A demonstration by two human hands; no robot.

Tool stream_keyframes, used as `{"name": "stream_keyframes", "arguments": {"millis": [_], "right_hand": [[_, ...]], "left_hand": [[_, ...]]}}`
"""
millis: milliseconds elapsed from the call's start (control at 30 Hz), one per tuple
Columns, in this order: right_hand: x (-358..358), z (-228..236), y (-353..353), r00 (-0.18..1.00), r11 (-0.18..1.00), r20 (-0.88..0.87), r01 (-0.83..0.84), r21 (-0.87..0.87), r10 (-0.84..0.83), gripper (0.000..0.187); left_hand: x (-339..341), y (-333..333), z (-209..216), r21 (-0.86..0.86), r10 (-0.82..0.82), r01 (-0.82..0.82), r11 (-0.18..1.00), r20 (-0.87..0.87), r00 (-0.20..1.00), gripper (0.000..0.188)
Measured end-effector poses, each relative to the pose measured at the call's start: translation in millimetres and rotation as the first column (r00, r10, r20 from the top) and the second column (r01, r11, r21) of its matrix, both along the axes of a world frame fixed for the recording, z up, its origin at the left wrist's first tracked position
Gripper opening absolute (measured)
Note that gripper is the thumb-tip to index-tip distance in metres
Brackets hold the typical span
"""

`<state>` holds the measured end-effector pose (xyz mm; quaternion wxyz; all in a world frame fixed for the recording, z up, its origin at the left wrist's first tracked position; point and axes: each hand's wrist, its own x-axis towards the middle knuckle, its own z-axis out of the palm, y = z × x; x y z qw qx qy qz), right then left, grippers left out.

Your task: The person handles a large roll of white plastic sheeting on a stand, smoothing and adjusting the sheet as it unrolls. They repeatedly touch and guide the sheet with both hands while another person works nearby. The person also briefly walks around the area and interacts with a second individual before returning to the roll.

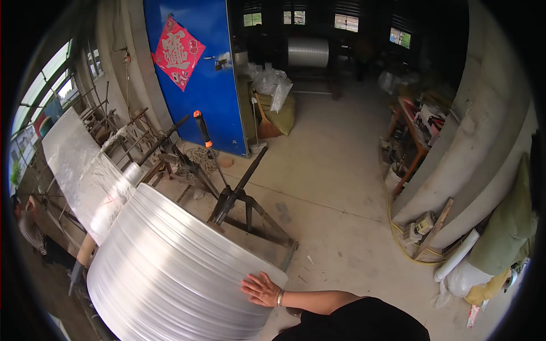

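A large roll of shiny, clear plastic film point(176, 267) fills the lower left, its surface ridged with bands. My right hand point(261, 288) lies on the roll near its right end, fingers spread and holding nothing. A bracelet circles that wrist, and the arm comes in from the lower right. My left hand is out of view. Beyond the roll, a dark metal stand point(236, 196) carries a bar sticking out. A tool with an orange and black handle point(202, 129) and a thin shaft stands upright by it. More film point(85, 165) stretches behind the roll at left.
A blue door point(199, 96) with a red diamond poster stands at the back. Near it are a broom point(267, 126) and a green sack point(282, 116). Another film roll point(308, 52) sits far back. At right are a cluttered table point(412, 131) and sacks point(503, 227). Someone point(31, 230) is at far left.
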<state>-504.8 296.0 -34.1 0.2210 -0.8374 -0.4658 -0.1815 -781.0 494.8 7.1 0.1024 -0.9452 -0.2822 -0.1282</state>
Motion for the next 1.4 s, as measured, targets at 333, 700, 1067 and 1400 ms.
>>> {"name": "stream_keyframes", "arguments": {"millis": [333, 700, 1067, 1400], "right_hand": [[42, -37, -131, 0.631, 0.805, -0.547, 0.576, -0.144, -0.55, 0.029], [173, 242, 208, 0.966, 0.893, -0.196, 0.235, 0.383, -0.17, 0.053], [49, -18, -34, 0.873, 0.877, -0.361, 0.425, 0.226, -0.33, 0.048], [61, -11, -65, 0.702, 0.747, -0.552, 0.635, 0.198, -0.45, 0.032]], "left_hand": [[-98, 48, 54, -0.503, 0.424, -0.313, 0.806, 0.12, 0.898, 0.056], [61, 321, 185, 0.186, -0.063, -0.017, 0.982, 0.414, 0.908, 0.046], [-38, 3, 19, 0.209, 0.3, -0.374, 0.904, 0.315, 0.901, 0.051], [-100, 36, 43, -0.487, 0.362, -0.271, 0.83, 0.101, 0.927, 0.034]]}}
